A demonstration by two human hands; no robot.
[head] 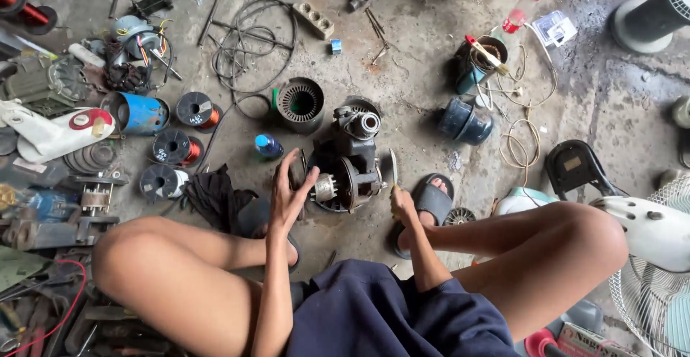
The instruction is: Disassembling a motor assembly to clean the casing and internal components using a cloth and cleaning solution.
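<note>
I sit on a concrete floor with a dark, greasy pump motor (352,159) lying between my feet. My left hand (291,193) is spread open against the motor's left side, beside its toothed metal end (325,187). My right hand (402,204) is closed around a flat blade-like tool (393,168) that points up along the motor's right side. A ribbed stator ring (300,103) stands just behind the motor. A small blue-capped bottle (267,145) lies to its left.
Copper wire spools (195,110) and a blue motor casing (136,112) lie at left among scattered tools. A black cloth (215,193) rests by my left knee. Cable loops (248,44) lie behind. Two blue cans (465,121) and a white fan (650,256) are at right.
</note>
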